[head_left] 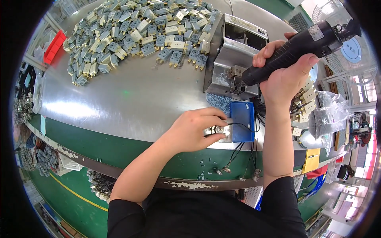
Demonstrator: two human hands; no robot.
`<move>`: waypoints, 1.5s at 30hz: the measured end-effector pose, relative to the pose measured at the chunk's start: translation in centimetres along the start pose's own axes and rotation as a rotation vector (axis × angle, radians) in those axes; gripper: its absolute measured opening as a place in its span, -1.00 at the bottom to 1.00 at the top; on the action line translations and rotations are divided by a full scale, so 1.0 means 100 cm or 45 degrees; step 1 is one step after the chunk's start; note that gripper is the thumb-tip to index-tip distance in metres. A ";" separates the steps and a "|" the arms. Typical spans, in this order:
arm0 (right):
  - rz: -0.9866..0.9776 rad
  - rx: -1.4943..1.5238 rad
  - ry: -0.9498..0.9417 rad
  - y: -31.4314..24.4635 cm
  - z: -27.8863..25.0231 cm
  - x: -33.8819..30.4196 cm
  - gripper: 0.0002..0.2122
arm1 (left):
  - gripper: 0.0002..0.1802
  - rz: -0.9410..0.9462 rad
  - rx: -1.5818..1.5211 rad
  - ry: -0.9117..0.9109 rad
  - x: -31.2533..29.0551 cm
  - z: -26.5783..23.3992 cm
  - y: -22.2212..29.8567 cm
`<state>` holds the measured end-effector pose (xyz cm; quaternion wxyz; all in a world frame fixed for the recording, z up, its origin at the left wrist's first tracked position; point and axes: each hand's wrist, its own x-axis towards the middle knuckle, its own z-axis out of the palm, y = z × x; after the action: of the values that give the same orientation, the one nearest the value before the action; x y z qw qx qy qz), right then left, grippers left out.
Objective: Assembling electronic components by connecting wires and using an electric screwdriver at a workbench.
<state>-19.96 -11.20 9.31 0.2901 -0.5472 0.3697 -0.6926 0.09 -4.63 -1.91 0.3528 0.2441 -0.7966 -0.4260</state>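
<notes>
My right hand point(283, 81) is wrapped around a black electric screwdriver point(291, 49). The driver is tilted, its narrow end at the front of a metal screw feeder point(226, 59); the bit's tip is hard to make out. Lower down, my left hand point(192, 129) pinches a small whitish part point(219, 129) with a round metal centre between thumb and fingers. A black cable point(242, 125) runs from beside this part across a blue tray point(243, 109). What lies under the left fingers is hidden.
Grey-and-cream socket-like parts point(135, 35) are heaped at the back left, near a red bin point(54, 47). Small bluish screws point(219, 102) lie in front of the feeder. Loose screws and cable ends with metal fittings point(226, 169) rest along the near edge. Clear bags point(329, 115) sit right.
</notes>
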 end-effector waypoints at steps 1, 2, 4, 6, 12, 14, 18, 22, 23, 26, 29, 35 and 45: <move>-0.003 0.008 0.004 0.000 0.000 0.000 -0.10 | -0.67 0.002 0.001 0.001 0.000 0.000 0.000; -0.006 0.008 0.003 0.000 0.000 -0.001 -0.10 | -0.67 -0.013 -0.002 -0.008 -0.001 0.001 0.000; -0.031 -0.062 -0.026 -0.001 0.000 -0.004 -0.09 | -0.67 -0.026 -0.006 -0.014 -0.001 0.001 0.001; -0.001 -0.074 -0.062 -0.005 0.001 -0.007 -0.06 | -0.67 -0.030 -0.004 -0.008 -0.002 0.001 0.001; 0.270 0.014 -0.179 -0.035 0.006 -0.033 0.10 | -0.70 -0.038 0.016 0.003 -0.003 -0.001 0.000; 0.325 0.190 -0.292 -0.045 0.009 -0.046 0.13 | -0.71 -0.046 0.003 0.036 -0.004 0.000 -0.001; 0.367 0.119 -0.335 -0.045 0.024 -0.066 0.17 | -0.74 -0.076 0.024 0.034 -0.005 -0.001 0.000; 0.407 0.095 -0.355 -0.038 0.030 -0.075 0.21 | -0.74 -0.086 0.039 0.040 -0.007 0.000 0.000; 0.413 0.099 -0.360 -0.037 0.031 -0.076 0.21 | -0.73 -0.092 0.036 0.035 -0.007 0.000 0.000; 0.417 0.040 -0.380 -0.035 0.032 -0.078 0.22 | -0.72 -0.081 0.043 0.034 -0.008 0.001 -0.002; 0.423 0.030 -0.375 -0.034 0.032 -0.081 0.22 | -0.71 -0.094 0.038 0.007 -0.007 0.001 -0.003; 0.448 0.030 -0.383 -0.027 0.036 -0.087 0.17 | -0.71 -0.106 0.032 0.030 -0.011 0.000 -0.005; 0.359 0.507 -0.461 -0.007 0.024 -0.102 0.12 | -0.70 -0.115 -0.017 0.012 -0.007 0.000 -0.004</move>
<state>-15.30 -3.09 4.66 0.5463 -0.5374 0.2413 -0.5954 0.59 -4.34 -2.52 0.3387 0.2794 -0.7803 -0.4454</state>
